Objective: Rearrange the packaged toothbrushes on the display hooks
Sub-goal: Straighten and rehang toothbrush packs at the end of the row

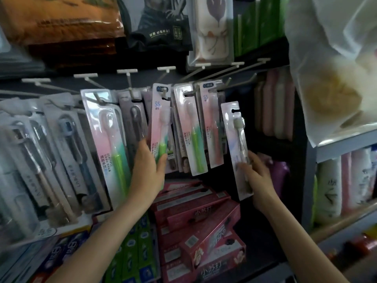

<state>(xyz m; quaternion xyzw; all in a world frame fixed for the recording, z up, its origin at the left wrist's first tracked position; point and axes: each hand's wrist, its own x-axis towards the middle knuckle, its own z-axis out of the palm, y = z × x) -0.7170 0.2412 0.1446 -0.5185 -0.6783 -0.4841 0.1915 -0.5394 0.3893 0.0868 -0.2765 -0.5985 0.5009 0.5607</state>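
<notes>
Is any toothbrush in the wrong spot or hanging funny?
Yes. One clear packet with a grey-headed toothbrush is off the hooks, held up by the right hand beside the hanging rows. The left hand grips a pink-and-green toothbrush packet that tilts instead of hanging straight.

Left packaged toothbrushes (30, 160) blurred, right hand's fingertips (242, 166) smeared by motion, translucent bag (334, 68) cut off at right edge

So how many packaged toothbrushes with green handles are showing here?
3. One large pink-green pack hangs left of the left hand; one narrow pack is in that hand's grip; one hangs just right. More may hide behind.
</notes>
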